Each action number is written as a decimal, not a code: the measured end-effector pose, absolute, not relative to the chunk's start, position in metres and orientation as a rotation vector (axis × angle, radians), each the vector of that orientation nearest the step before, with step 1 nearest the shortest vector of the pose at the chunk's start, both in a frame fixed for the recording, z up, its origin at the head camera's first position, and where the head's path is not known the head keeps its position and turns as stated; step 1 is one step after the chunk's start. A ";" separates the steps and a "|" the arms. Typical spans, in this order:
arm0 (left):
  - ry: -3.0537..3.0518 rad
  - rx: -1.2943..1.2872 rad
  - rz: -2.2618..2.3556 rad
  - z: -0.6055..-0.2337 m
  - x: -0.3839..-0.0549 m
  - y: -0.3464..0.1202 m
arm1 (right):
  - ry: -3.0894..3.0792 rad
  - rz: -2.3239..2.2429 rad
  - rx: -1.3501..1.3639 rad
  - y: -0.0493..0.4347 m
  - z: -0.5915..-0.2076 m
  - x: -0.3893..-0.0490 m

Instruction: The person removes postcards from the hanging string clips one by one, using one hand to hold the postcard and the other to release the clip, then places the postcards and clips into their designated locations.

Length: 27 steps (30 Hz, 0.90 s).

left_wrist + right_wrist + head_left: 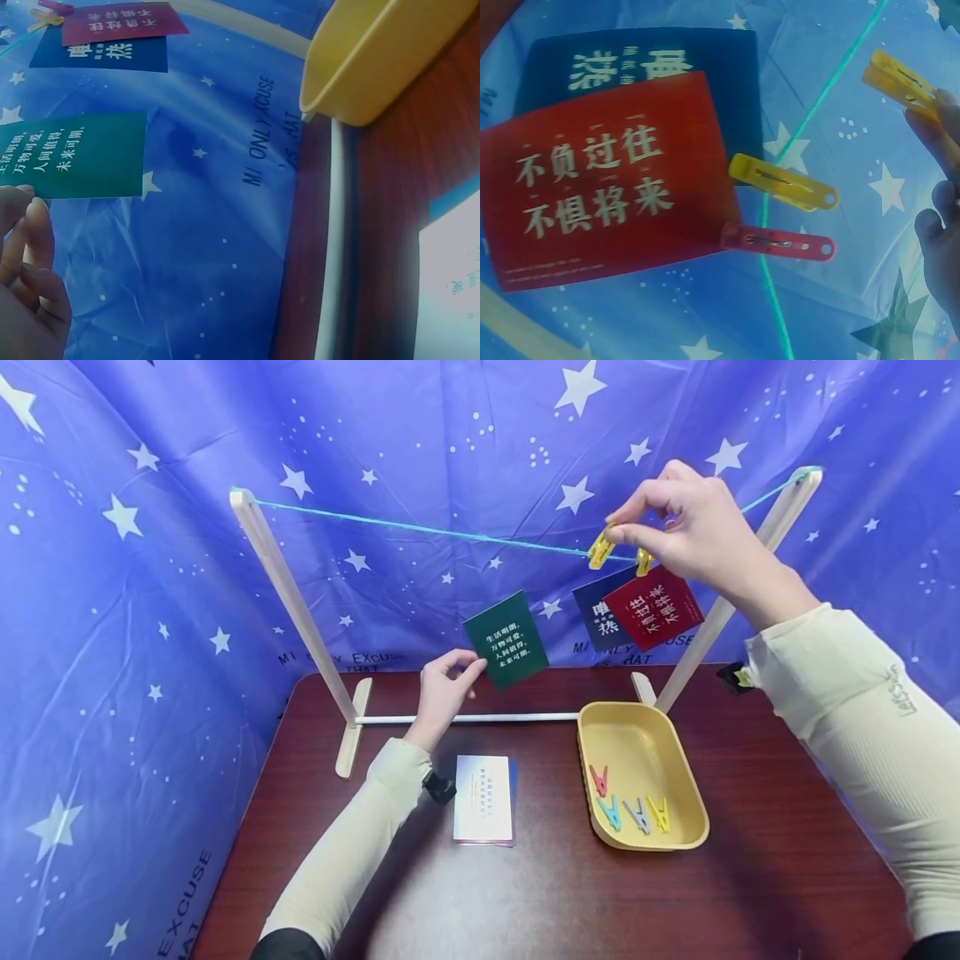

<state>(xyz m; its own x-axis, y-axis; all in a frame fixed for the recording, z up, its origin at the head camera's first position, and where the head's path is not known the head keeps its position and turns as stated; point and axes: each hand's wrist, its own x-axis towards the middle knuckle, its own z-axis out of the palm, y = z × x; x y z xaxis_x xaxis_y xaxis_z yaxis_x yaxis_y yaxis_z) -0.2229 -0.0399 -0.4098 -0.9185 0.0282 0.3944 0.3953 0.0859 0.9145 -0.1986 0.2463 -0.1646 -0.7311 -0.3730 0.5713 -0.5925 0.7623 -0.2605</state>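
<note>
Between thumb and fingers my left hand [447, 687] pinches a green card [507, 642] with white writing, held below the string. My right hand [693, 522] pinches a yellow clothespin [601, 548] close to the green string [420, 527]. In the right wrist view this clothespin [900, 82] stands apart from the string. A red card [607, 187] and a dark blue card [652, 56] hang from the string, the red one overlapping the blue. At their edge sit another yellow clothespin [784, 182] and a pink clothespin [780, 242].
The string runs between two wooden posts [296, 610], joined low down by a white rod [517, 717]. On the table [540, 910] lies a stack of cards [482, 799]. A yellow tray [701, 827] to its right holds several clothespins. Behind hangs a blue starry curtain [405, 443].
</note>
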 end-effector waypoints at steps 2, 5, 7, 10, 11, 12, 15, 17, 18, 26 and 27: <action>-2.095 -0.424 -1.922 -0.411 -0.221 -0.042 | -2.481 0.594 0.710 0.250 -0.168 -0.196; -2.105 -0.427 -1.945 -0.414 -0.218 -0.045 | -2.509 0.594 0.700 0.255 -0.176 -0.192; -2.118 -0.422 -1.956 -0.416 -0.216 -0.047 | -2.517 0.601 0.700 0.258 -0.181 -0.190; -2.136 -0.423 -1.971 -0.418 -0.211 -0.050 | -2.537 0.575 0.713 0.262 -0.192 -0.187; -2.142 -0.426 -1.978 -0.419 -0.209 -0.051 | -2.541 0.566 0.726 0.263 -0.195 -0.187; -2.148 -0.426 -1.979 -0.419 -0.207 -0.052 | -2.544 0.563 0.743 0.264 -0.198 -0.186; -2.158 -0.436 -1.990 -0.421 -0.202 -0.055 | -2.550 0.550 0.807 0.268 -0.208 -0.183; -2.167 -0.439 -1.993 -0.423 -0.199 -0.056 | -2.550 0.553 0.849 0.270 -0.214 -0.180; -2.169 -0.436 -2.000 -0.424 -0.198 -0.057 | -2.550 0.559 0.862 0.271 -0.218 -0.179; -2.235 -0.450 -1.950 -0.432 -0.186 -0.062 | -2.592 0.576 0.912 0.276 -0.243 -0.169; -2.244 -0.455 -1.935 -0.434 -0.185 -0.063 | -2.602 0.576 0.909 0.276 -0.246 -0.168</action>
<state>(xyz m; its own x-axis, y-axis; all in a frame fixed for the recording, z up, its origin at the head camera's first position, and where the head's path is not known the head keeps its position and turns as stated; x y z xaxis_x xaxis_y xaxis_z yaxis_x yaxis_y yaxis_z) -0.1852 -0.0628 -0.4339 -0.9439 0.1337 0.3019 0.3183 0.1253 0.9397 -0.1677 0.2764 -0.2459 -0.7445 -0.5151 0.4246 -0.6463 0.7156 -0.2650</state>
